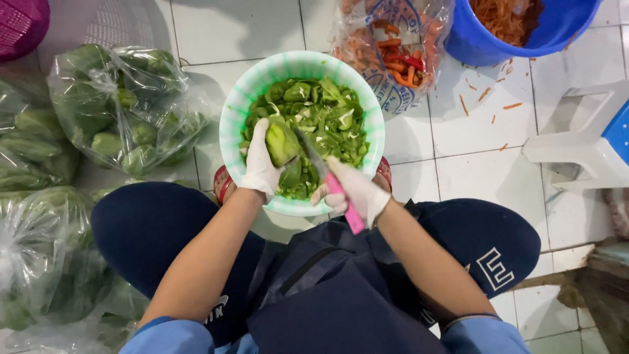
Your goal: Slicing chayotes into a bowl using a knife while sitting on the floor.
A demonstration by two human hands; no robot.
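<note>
Gloved fingers of the left hand (260,164) wrap around a green vegetable (282,142), clamped on it from the left side and holding it just above the heap of cut green pieces (327,115) in a pale green plastic bowl (230,121). The left forearm comes up bare from the lower left, wrist slightly bent inward so the palm faces the middle of the bowl. The right hand (357,190), also in a white glove, is closed tight on the pink handle of a knife (337,190); the handle's end sticks out below the fist toward the person's lap, and the dark blade runs up and to the left until it meets the held vegetable. The right forearm rises from the lower right, so both arms converge over the near rim of the bowl. The bowl rests on the white tiled floor (485,131) between the person's knees, which are covered in dark blue cloth, with a dark apron hanging between them. To the left lie clear plastic bags of whole green vegetables (124,105), one near the bowl and others further out along the left edge. Beyond the bowl sits a clear bag of orange and red pieces (393,52), and beside it a blue bucket (557,33) of orange shreds, with a few shreds scattered on the tiles. A white and blue plastic stool (590,144) stands at the right, and a pink basket (19,23) shows in the top left corner.
</note>
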